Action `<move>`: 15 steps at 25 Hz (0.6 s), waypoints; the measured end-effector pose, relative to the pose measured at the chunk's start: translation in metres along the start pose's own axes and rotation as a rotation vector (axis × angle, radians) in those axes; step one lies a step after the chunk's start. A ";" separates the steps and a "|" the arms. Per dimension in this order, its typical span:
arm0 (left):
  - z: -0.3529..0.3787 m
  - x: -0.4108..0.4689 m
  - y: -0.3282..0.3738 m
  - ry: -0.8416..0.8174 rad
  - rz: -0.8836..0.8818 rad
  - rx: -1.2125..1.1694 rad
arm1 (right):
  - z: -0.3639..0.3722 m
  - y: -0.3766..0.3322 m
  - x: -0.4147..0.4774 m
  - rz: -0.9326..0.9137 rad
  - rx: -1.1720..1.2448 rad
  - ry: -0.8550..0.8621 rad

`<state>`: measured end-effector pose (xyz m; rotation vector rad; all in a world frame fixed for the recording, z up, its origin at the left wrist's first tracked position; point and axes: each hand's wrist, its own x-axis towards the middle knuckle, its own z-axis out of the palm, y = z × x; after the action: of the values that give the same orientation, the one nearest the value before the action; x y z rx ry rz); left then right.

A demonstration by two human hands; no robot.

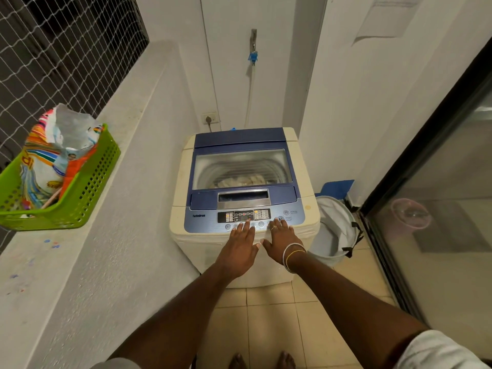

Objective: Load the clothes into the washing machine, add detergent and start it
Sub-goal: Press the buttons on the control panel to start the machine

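Clothes (241, 181) lie under the closed lid (239, 139) — starting step. Left hand (241, 245) and right hand (282, 242) rest on the control panel (205, 223), each grip spread flat, empty; next, press the start button (281, 217).

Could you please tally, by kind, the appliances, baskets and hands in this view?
Appliances: 1, the washing machine
Baskets: 2, the green basket and the white hamper
Hands: 2, the left hand and the right hand
Total: 5
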<state>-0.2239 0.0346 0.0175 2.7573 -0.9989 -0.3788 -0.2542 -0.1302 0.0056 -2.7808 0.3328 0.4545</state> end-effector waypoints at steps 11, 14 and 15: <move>0.007 0.034 0.010 -0.019 0.021 0.024 | 0.004 0.022 0.008 0.039 0.000 -0.071; 0.007 0.041 0.011 -0.004 0.035 0.021 | 0.007 0.024 0.008 0.030 -0.009 -0.079; 0.007 0.043 0.011 0.001 0.044 0.034 | 0.008 0.025 0.008 0.026 -0.017 -0.078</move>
<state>-0.2013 -0.0023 0.0060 2.7594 -1.0739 -0.3578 -0.2557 -0.1521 -0.0106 -2.7694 0.3492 0.5728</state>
